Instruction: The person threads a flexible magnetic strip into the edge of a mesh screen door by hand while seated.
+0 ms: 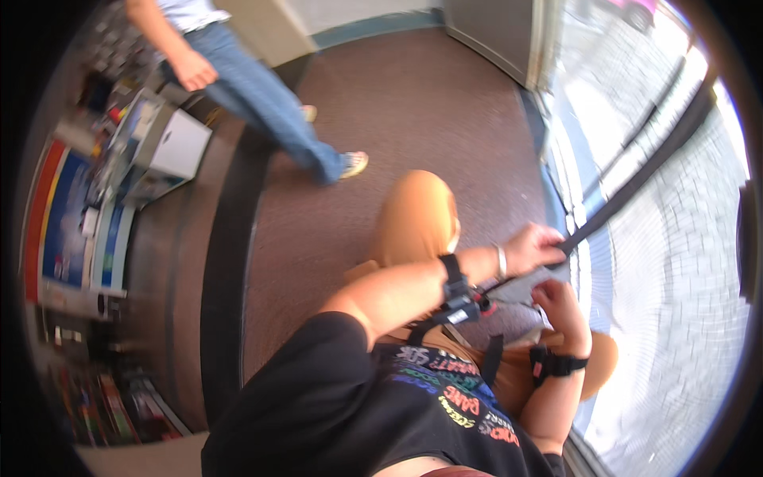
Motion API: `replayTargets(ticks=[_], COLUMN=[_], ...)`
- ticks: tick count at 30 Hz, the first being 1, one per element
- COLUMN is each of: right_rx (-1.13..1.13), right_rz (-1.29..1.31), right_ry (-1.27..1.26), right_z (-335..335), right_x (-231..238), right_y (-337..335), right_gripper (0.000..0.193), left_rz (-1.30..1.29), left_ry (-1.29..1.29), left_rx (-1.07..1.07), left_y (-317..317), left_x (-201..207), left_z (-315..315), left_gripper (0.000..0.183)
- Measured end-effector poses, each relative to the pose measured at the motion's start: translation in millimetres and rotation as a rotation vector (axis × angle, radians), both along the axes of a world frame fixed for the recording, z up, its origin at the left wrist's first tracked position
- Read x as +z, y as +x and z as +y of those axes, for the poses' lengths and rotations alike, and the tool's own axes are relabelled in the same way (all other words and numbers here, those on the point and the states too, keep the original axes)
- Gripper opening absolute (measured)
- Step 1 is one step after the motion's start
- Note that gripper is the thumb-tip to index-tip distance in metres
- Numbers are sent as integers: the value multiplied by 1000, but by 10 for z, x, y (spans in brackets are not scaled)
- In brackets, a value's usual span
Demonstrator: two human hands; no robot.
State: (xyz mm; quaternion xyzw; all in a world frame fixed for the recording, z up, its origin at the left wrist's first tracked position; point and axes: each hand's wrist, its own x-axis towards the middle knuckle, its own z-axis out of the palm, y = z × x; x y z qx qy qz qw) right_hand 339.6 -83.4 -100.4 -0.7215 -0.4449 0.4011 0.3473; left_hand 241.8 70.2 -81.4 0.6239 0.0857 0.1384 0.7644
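Left hand (532, 250) pinching dark strip (644, 176) near its lower end; strip slants up and right from my fingers along the window side. Right hand (559, 306) just below, fingers curled beside grey flat piece (520, 285); can't tell if I'm gripping it. My bent knee (417, 219) is left of both hands. Person in jeans (258, 99) on brown floor (358, 103), well apart.

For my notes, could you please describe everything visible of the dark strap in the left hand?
The dark strap is long and flat, apparently fabric webbing. It slants nearly straight from the upper right down to the left hand, which grips it. Whether it joins the grey piece below is unclear.
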Motion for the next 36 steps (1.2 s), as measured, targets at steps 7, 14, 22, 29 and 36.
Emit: replayTargets(ticks=[7, 14, 22, 29, 36], right_rx=[-175, -346, -477, -462, -555], right_rz=[66, -9, -65, -10, 102], right_ry=[172, 202, 268, 264, 364], right_z=[74, 67, 152, 185, 226], right_x=[122, 142, 140, 98, 183], right_y=[61, 89, 94, 99, 59], right_gripper=[16, 16, 16, 17, 26], left_rz=[61, 141, 146, 106, 90], left_ry=[-85, -110, -253, -326, -284], left_rx=[-144, -236, -224, -224, -195], left_y=[17, 53, 79, 119, 174], left_x=[90, -53, -274, -357, -277], left_z=[272, 404, 463, 357, 272], left_gripper=[23, 25, 25, 28, 30])
